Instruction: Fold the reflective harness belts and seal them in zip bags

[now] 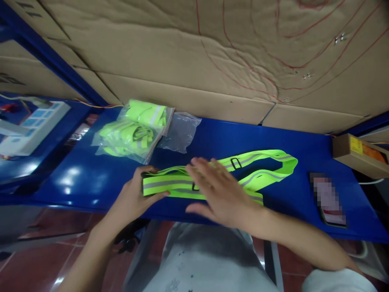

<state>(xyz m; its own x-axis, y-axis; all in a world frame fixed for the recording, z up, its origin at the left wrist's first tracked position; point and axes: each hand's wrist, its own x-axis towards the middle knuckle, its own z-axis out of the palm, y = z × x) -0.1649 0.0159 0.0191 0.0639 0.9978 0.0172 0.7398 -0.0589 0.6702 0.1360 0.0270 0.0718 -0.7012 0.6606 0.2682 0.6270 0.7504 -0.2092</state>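
Note:
A neon yellow-green reflective strap [164, 183] with a grey stripe and black slide buckles lies partly folded on the blue table. My left hand [136, 196] grips its folded left end, thumb along the front edge and fingers behind. Over the middle of the strap is my right hand [219, 190], palm down with fingers stretched out and thumb apart; it covers part of the layers and one buckle's edge. Whether the palm presses on the strap I cannot tell. To the right, the strap's loose part bends round in a wide loop.
Clear plastic bags [133, 132] with rolled neon straps lie at the back left, beside an unfilled clear bag [181, 132]. A phone [328, 199] and a small cardboard box [358, 156] are on the right. Cardboard [182, 61] walls the back; a white power strip [33, 127] lies far left.

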